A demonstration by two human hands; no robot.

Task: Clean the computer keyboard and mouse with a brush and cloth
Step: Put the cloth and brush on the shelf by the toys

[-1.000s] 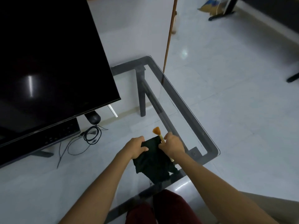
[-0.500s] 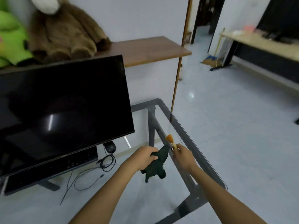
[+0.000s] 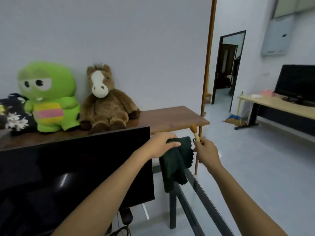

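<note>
Both hands rise off the table since earlier. Left hand (image 3: 161, 144) grips the cloth (image 3: 177, 160), which hangs free; right hand (image 3: 205, 153) pinches the brush (image 3: 195, 132) upright, ready. Mouse (image 3: 126, 217) sits under the monitor (image 3: 73, 171); keyboard hidden.

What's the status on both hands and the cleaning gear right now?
Left hand grips dark cloth, hanging free. Right hand holds brush, bristles up. Monitor hides the keyboard; mouse untouched.
</note>
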